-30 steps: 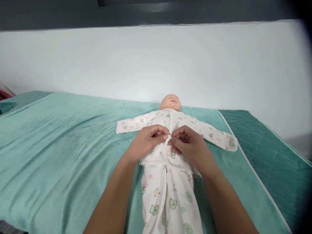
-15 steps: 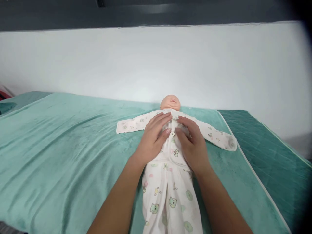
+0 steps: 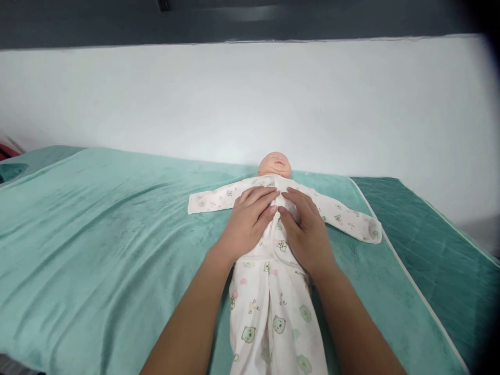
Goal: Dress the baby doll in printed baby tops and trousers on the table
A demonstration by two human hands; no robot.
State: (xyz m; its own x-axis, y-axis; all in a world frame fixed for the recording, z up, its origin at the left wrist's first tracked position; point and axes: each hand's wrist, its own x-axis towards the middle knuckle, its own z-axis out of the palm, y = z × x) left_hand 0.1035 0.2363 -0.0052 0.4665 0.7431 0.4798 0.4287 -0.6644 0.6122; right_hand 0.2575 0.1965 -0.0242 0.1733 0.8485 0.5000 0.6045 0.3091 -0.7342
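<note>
A baby doll (image 3: 274, 164) lies on its back, its head toward the wall and its arms stretched out sideways. It wears a white long-sleeved baby shirt (image 3: 282, 246) with small animal prints, and matching trousers (image 3: 279, 325). My left hand (image 3: 250, 216) rests on the left half of the shirt's chest, fingers stretched out flat. On the right half lies my right hand (image 3: 307, 229), its fingers extended too. Between my two thumbs shows a pale round button (image 3: 277, 215) on the front opening. The cloth beneath my palms is hidden.
A light green blanket (image 3: 97, 234) with several wrinkles covers the bed under the doll. Past its white edge on the right shows a darker green quilted cover (image 3: 437, 250). A white wall (image 3: 195, 99) stands behind the head. Something red (image 3: 8, 152) is at the far left.
My fingertips have slid slightly down from the collar and settled flatter on the chest. The cloth at the neck opening looks smoother. The doll has stayed in place.
</note>
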